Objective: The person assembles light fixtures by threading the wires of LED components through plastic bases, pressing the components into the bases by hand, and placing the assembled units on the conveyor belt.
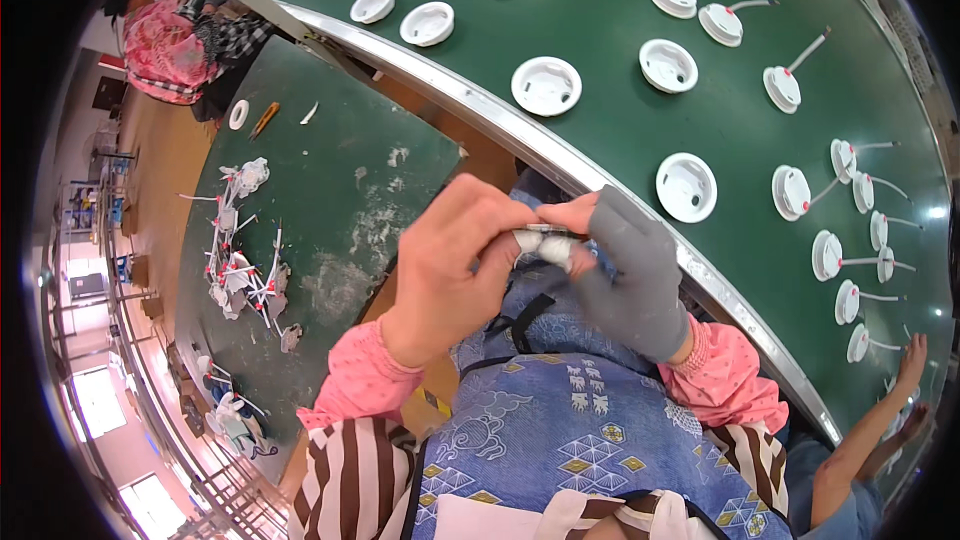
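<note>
My left hand (450, 275) is bare, and my right hand (632, 275) wears a grey glove that leaves the fingertips uncovered. Both are closed, fingertips meeting in front of my apron beside the conveyor's metal edge. Pinched between them is a small, thin piece (550, 229), mostly hidden by the fingers; its kind cannot be made out. White wrapping covers both thumb tips. Closest to my right hand on the green belt lies a round white dish-shaped housing (687, 188) with holes in its floor.
Several white housings (546, 86) and round white parts with wires (792, 192) lie on the green conveyor (600, 30). A side table (330, 160) at left bears wired pieces (235, 270), an orange cutter (264, 121) and a tape roll (238, 115). Other people's arms (850, 440) reach in at lower right.
</note>
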The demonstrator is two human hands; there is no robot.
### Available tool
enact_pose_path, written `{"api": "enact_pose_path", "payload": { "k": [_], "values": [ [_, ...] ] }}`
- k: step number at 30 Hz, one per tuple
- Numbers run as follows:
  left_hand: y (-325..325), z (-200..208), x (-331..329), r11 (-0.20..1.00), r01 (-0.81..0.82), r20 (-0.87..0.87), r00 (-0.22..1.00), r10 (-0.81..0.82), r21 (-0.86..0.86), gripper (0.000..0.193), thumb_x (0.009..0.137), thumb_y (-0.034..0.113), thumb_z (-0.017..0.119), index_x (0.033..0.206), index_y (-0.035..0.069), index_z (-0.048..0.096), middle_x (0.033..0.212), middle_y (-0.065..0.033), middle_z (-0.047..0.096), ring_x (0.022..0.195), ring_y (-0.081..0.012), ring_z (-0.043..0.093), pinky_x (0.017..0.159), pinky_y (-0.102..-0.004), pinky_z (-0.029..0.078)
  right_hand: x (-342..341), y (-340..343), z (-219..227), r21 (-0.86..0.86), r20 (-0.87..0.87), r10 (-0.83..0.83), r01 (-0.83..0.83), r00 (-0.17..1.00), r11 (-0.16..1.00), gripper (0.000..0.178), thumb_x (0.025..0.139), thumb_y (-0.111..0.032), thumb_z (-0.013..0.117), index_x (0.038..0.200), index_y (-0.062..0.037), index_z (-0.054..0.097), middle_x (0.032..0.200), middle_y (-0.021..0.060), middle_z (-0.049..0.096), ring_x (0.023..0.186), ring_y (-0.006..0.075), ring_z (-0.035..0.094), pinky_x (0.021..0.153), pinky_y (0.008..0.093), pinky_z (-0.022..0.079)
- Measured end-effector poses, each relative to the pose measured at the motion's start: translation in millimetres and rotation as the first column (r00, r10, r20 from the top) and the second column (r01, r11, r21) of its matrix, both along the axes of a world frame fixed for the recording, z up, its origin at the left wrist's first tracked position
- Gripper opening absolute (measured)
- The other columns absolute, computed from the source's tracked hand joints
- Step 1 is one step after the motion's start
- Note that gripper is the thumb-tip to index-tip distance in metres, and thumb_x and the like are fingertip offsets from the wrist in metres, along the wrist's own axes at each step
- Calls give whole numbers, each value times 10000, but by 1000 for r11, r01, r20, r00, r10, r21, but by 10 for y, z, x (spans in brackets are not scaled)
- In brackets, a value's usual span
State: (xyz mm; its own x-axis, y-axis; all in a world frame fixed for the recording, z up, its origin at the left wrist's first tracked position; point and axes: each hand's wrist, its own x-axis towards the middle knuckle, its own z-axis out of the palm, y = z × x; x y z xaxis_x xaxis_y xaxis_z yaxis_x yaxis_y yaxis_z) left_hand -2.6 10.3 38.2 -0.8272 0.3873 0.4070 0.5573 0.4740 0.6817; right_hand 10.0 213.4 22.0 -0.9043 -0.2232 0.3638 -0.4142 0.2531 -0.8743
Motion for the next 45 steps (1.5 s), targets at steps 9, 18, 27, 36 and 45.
{"api": "enact_pose_path", "payload": {
  "k": [9,18,27,36,45],
  "values": [
    [113,-39,-67,962,105,383,902,-198,250,264,1006,136,589,1234,8,622,983,-105,656,870,-153,639,735,-299,495,36,105,-11,-553,603,116,308,790,774,226,950,-93,641,1108,69,628,944,112,690,757,112,660,649,242,506],
    [161,-127,-45,976,135,294,939,-182,171,166,924,-30,588,1059,15,674,802,-75,658,680,-158,628,600,-282,481,25,330,0,-742,586,540,132,604,657,334,895,-111,586,1168,81,594,879,115,681,680,119,641,587,220,477],
    [258,-372,8,995,5,-214,976,-26,-100,344,804,-41,644,1139,37,661,862,-84,666,685,-260,625,599,-327,493,109,249,-225,-836,524,619,216,584,504,279,902,-108,566,1126,56,595,922,113,642,655,99,545,559,219,405],
    [109,-52,-314,921,318,791,493,-363,225,265,1069,196,490,1146,16,669,836,-43,685,662,-103,599,586,-265,472,171,531,-227,-802,532,498,219,684,556,299,911,-84,503,1162,62,576,876,92,610,630,93,476,572,216,354],
    [416,-318,-81,980,135,-120,981,-154,-149,181,849,5,630,1020,60,650,757,-91,597,645,-311,572,568,-381,444,320,532,-149,-824,536,453,327,712,462,292,890,-89,546,1141,55,588,842,98,601,610,119,479,555,247,352]
  ]
}}
